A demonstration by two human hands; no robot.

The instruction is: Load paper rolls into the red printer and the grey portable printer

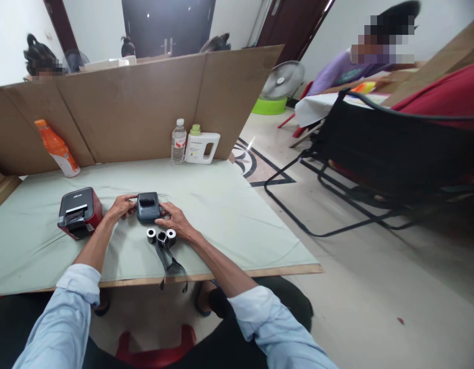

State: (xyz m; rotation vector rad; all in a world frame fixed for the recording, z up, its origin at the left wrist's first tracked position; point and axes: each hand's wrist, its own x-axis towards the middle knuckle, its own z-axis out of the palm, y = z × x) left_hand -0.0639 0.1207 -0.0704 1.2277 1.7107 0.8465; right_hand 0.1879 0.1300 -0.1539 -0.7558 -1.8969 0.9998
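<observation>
A small dark portable printer (147, 214) lies on the cloth-covered table between my hands. My left hand (122, 206) touches its left side with the fingertips, the fingers curled. On the other side, my right hand (175, 219) grips its right edge, thumb toward the front corner. Just in front of it stand two white paper rolls (151, 237) with dark cores, and between them a dark roll-shaped piece (161, 238). A black strap (168, 261) trails from there over the table's front edge. Left of my left forearm sits a larger red and black printer (78, 211).
Along the cardboard screen (144, 102) stand an orange bottle (58, 148), a clear water bottle (179, 142) and a white jug (201, 147) with a green cap. To the right are a black folding chair (375, 148), a fan (282, 81) and a seated person (337, 69).
</observation>
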